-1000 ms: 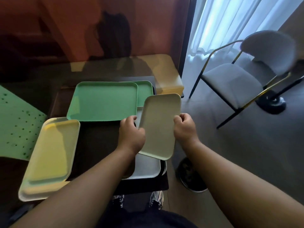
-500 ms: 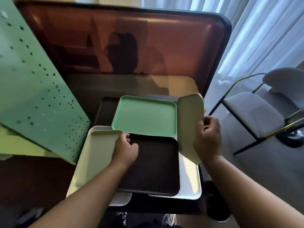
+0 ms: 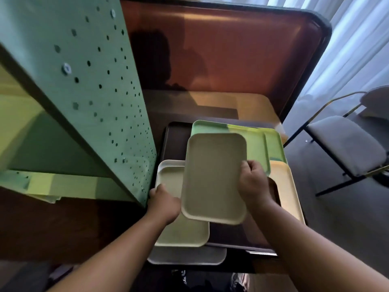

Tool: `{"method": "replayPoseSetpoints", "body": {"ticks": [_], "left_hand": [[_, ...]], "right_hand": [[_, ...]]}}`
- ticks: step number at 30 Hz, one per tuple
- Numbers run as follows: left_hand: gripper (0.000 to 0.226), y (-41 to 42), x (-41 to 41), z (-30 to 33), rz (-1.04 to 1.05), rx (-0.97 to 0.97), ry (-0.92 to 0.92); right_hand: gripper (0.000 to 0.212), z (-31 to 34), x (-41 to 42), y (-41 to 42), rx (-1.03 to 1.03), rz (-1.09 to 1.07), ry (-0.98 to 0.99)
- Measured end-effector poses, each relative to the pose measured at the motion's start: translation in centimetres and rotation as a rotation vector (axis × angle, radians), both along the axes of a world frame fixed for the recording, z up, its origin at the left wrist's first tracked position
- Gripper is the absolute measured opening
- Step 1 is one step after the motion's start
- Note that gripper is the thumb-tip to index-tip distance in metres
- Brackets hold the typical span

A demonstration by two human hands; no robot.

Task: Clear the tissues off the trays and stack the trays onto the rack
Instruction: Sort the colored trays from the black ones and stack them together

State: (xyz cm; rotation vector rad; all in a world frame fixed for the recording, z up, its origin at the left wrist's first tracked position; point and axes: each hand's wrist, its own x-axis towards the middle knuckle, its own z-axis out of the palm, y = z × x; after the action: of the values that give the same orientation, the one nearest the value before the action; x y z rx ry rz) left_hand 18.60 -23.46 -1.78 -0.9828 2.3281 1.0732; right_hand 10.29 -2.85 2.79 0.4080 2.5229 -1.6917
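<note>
Right fingers curled over the long edge of a matte beige tray with rounded corners, held flat above the pile; left fingers closed on the rim of a pale cream tray lying beneath it. Around these, more smooth plastic trays overlapping on the dark tabletop: green, yellow, grey. Left, a green perforated metal rack; behind, a brown padded bench back; right, white curtains and a grey chair.

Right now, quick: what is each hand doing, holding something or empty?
Left hand: closed on the edge of the pale cream tray lying in the pile.
Right hand: closed on the beige tray, held above the others.
</note>
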Motion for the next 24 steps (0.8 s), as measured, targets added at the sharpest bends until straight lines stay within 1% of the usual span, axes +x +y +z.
{"method": "replayPoseSetpoints", "body": {"ticks": [4, 6, 11, 13, 16, 19, 22, 24], "left_hand": [[0.069, -0.9, 0.2, -0.1, -0.070, -0.075, -0.015], [0.072, -1.3, 0.4, -0.2, -0.064, -0.059, -0.055], [0.071, -1.6, 1.3, -0.4, -0.119, -0.017, -0.157], [0.067, -1.9, 1.8, -0.6, -0.130, -0.006, -0.151], [0.067, -2.4, 2.0, -0.7, -0.135, 0.012, -0.134], [0.071, -2.7, 2.1, -0.5, -0.132, 0.028, -0.127], [0.070, -2.5, 2.0, -0.2, -0.126, 0.024, -0.124], [0.069, -2.3, 2.0, 0.1, -0.101, 0.025, -0.115]], "right_hand": [[0.024, -3.9, 2.0, -1.2, 0.044, -0.008, -0.196], [0.023, -5.0, 2.6, -1.9, 0.063, -0.002, -0.249], [0.025, -6.3, 3.6, -4.1, 0.091, 0.027, -0.294], [0.025, -6.8, 3.8, -5.1, 0.126, 0.042, -0.299], [0.024, -7.3, 4.1, -6.4, 0.222, 0.123, -0.339], [0.034, -7.3, 4.7, -7.4, 0.300, 0.236, -0.392], [0.033, -6.7, 5.1, -7.5, 0.284, 0.277, -0.421], [0.032, -6.5, 4.9, -7.2, 0.164, 0.229, -0.452]]}}
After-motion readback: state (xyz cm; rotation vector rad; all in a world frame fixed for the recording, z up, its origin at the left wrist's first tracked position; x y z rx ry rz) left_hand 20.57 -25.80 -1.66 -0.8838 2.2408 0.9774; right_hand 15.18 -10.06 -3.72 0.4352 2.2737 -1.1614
